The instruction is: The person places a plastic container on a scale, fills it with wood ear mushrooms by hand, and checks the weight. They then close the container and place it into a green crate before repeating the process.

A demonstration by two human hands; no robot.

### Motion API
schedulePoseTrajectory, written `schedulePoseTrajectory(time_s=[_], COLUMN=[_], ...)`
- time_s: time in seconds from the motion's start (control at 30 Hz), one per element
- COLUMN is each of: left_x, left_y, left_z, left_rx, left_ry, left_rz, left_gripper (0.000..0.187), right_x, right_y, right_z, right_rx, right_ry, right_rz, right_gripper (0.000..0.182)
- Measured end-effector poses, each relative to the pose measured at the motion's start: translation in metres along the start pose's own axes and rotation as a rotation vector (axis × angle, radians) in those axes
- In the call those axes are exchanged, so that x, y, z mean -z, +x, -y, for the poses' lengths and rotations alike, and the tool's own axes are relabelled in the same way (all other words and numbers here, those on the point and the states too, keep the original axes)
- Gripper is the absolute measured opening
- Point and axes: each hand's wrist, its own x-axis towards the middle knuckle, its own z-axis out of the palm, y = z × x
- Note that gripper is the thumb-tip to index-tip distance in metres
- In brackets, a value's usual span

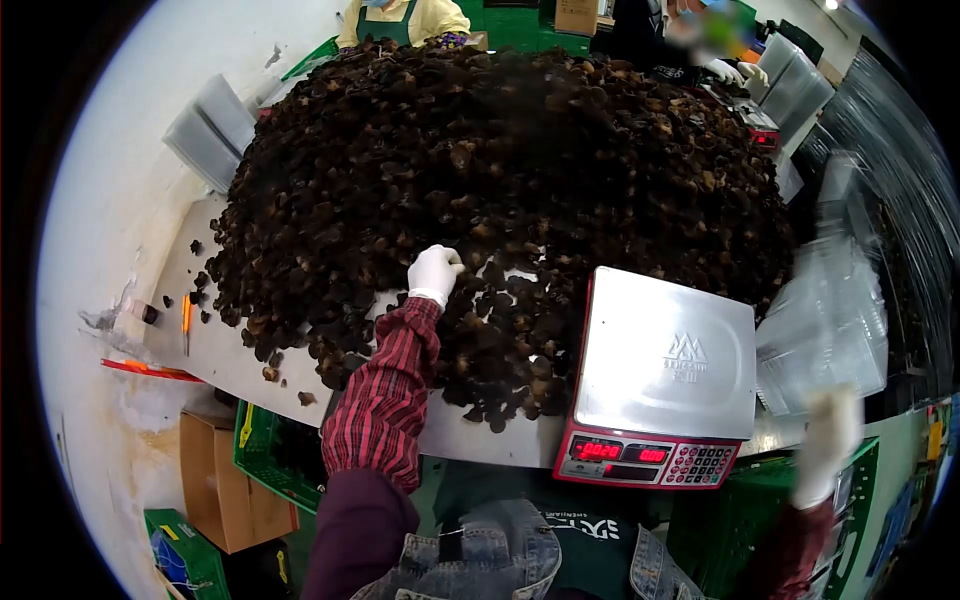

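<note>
A big heap of dark brown, curled pieces that look like wood ear mushrooms [480, 170] covers most of the table. My left hand [435, 275], in a white glove, is at the heap's near edge with its fingers curled closed; whatever they hold, if anything, is hidden. To the right stands a red digital scale [672, 360] with a bare metal pan and lit red digits. My right hand [830, 440], also gloved, is smeared by motion beside the scale. Just beyond it are stacked clear plastic boxes [825, 330], partly blurred.
Across the heap are a person in a green apron [390, 25] and another whose gloved hands [735, 72] are near a second scale [763, 138]. An orange cutter [187, 312] lies on the left. Green crates [270, 455] and a cardboard box [225, 490] stand below.
</note>
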Motion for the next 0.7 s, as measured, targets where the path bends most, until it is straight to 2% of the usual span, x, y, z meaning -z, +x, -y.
schedulePoseTrajectory(time_s=[0.03,0.07,0.13,0.17,0.23,0.3,0.33,0.37,0.47,0.5,0.53,0.57,0.6,0.63,0.7], left_x=[-0.001,-0.002,-0.008,-0.008,0.003,0.012,0.024,0.036,0.090,0.103,0.122,0.135,0.151,0.160,0.161], left_y=[0.002,0.001,-0.002,-0.003,-0.014,-0.025,-0.034,-0.046,-0.095,-0.110,-0.130,-0.147,-0.166,-0.184,-0.206], left_z=[0.002,0.003,0.009,0.011,0.007,0.012,0.012,0.014,0.032,0.055,0.072,0.116,0.155,0.177,0.173], left_rx=[0.019,0.037,-0.004,-0.052,-0.027,-0.288,-0.313,-0.323,-0.287,-0.267,-0.064,0.067,0.178,0.288,0.244], left_ry=[-0.059,-0.107,-0.117,-0.124,-0.177,-0.171,-0.235,-0.248,-0.098,-0.076,-0.025,0.057,0.099,0.140,0.151], left_rz=[0.038,0.043,-0.015,-0.069,-0.078,-0.289,-0.289,-0.330,-0.559,-0.691,-0.697,-0.633,-0.497,-0.364,-0.352], left_gripper=[0.017,0.014,0.014,0.013,0.012,0.011,0.010,0.010,0.010,0.012,0.014,0.018,0.020,0.022,0.027], right_x=[-0.016,-0.022,-0.055,-0.068,-0.068,-0.049,-0.044,-0.036,-0.002,0.012,0.025,0.035,0.033,0.033,0.028], right_y=[-0.012,-0.008,-0.028,-0.041,-0.031,-0.014,-0.018,-0.017,-0.004,0.007,0.025,0.027,0.027,0.023,0.020], right_z=[0.018,0.053,0.068,0.064,0.074,0.083,0.076,0.076,0.089,0.100,0.108,0.120,0.130,0.140,0.157], right_rx=[0.108,0.089,0.238,0.301,0.239,0.144,0.111,0.070,0.159,0.231,0.456,0.623,0.693,0.761,0.855], right_ry=[-0.157,-0.225,0.114,0.109,0.182,0.116,0.116,0.217,0.560,0.672,0.610,0.662,1.003,1.136,1.262], right_rz=[0.191,0.406,0.426,0.566,0.692,0.557,0.510,0.380,0.502,0.639,1.049,1.011,0.872,0.724,0.300], right_gripper=[0.009,0.010,0.018,0.030,0.043,0.066,0.081,0.074,0.066,0.062,0.049,0.046,0.062,0.055,0.035])
